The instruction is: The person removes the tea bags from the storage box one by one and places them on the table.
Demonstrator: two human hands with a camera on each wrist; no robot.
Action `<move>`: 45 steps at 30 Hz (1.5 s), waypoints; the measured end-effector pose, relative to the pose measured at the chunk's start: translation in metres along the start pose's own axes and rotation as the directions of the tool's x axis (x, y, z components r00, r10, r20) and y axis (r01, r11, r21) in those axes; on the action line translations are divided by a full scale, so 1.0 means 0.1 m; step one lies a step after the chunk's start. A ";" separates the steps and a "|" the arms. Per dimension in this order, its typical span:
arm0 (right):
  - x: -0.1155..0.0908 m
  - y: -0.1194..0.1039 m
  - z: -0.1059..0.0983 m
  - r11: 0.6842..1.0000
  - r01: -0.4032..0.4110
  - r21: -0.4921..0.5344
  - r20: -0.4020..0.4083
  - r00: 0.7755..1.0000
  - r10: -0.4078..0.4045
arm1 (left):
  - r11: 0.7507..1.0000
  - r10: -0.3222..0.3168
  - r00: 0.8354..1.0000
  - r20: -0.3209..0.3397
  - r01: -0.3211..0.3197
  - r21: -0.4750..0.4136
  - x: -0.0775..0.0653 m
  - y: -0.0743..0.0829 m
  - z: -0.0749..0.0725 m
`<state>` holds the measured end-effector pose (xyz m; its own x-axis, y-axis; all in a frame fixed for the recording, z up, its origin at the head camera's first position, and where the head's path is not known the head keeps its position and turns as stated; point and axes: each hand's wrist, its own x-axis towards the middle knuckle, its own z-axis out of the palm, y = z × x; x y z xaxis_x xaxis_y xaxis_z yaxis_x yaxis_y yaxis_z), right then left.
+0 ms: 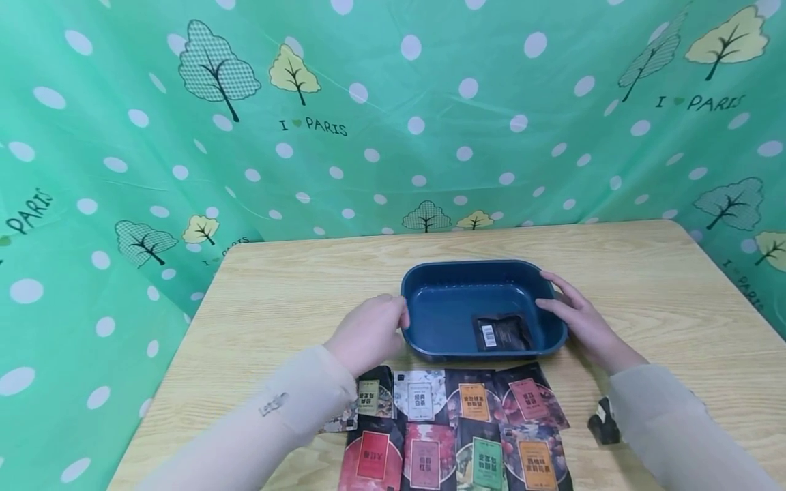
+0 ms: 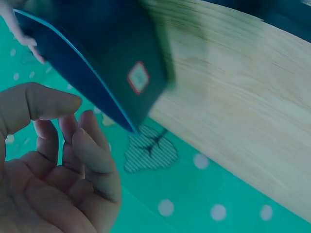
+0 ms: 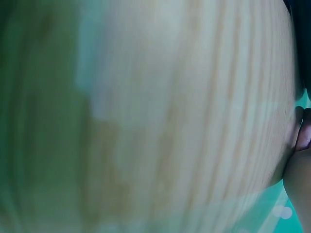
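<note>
A dark blue rectangular tub (image 1: 454, 310) with rounded corners stands on the table; one black pouch with a white barcode label (image 1: 503, 332) lies inside it. My left hand (image 1: 374, 327) is beside the tub's left end. In the left wrist view the left hand (image 2: 63, 165) has loosely bent fingers and nothing between thumb and fingertips, just off the tub's rim (image 2: 82, 60). At the opposite end my right hand (image 1: 586, 324) holds the rim, its thumb over the inside. Only a small part of the right hand (image 3: 302, 141) shows at the right wrist view's edge.
In front of the tub lie two rows of colourful printed pouches (image 1: 430, 455), some partly covered by the left sleeve (image 1: 307, 395). A small black object (image 1: 604, 423) is by the right sleeve (image 1: 669, 416). A green dotted cloth (image 1: 381, 170) hangs behind the wooden table (image 1: 295, 286).
</note>
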<state>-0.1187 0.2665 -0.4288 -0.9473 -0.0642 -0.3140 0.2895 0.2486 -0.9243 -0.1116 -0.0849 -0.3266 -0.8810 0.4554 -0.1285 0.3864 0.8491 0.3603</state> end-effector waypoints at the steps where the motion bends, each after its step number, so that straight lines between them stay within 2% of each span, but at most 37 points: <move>1: 0.00 0.00 0.00 1.000 -0.003 -0.001 -0.002 1.000 0.003 | 1.000 0.008 1.000 0.006 -0.008 -0.005 0.04 0.04 0.01; 6: -0.01 -0.01 -0.01 1.000 -0.013 -0.002 -0.008 1.000 0.013 | 0.999 0.031 0.999 0.039 -0.030 -0.027 0.22 0.23 0.11; 13: 0.00 -0.02 -0.03 1.000 -0.012 -0.004 -0.008 1.000 0.012 | 0.998 0.033 0.996 0.080 -0.028 -0.052 0.46 0.45 0.28; 20: 0.02 -0.02 -0.04 1.000 -0.004 0.011 -0.003 1.000 0.004 | 0.999 0.036 0.993 0.110 -0.034 -0.020 0.66 0.62 0.47; 30: 0.03 -0.02 -0.02 1.000 0.001 0.022 -0.002 1.000 0.000 | 0.998 0.023 0.992 0.120 -0.031 0.058 0.85 0.72 0.77; 38: 0.04 0.00 -0.01 1.000 -0.007 0.006 -0.013 1.000 0.007 | 0.998 -0.047 0.992 0.116 0.043 0.039 0.92 0.75 0.90; 45: 0.04 0.01 -0.01 1.000 -0.009 0.023 -0.012 1.000 0.009 | 0.998 -0.050 0.994 0.098 0.048 0.029 0.97 0.71 0.98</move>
<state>-0.1223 0.2679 -0.4311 -0.9461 -0.0501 -0.3198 0.3011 0.2264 -0.9263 -0.1431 0.0460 -0.4041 -0.8685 0.4359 -0.2361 0.3516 0.8774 0.3264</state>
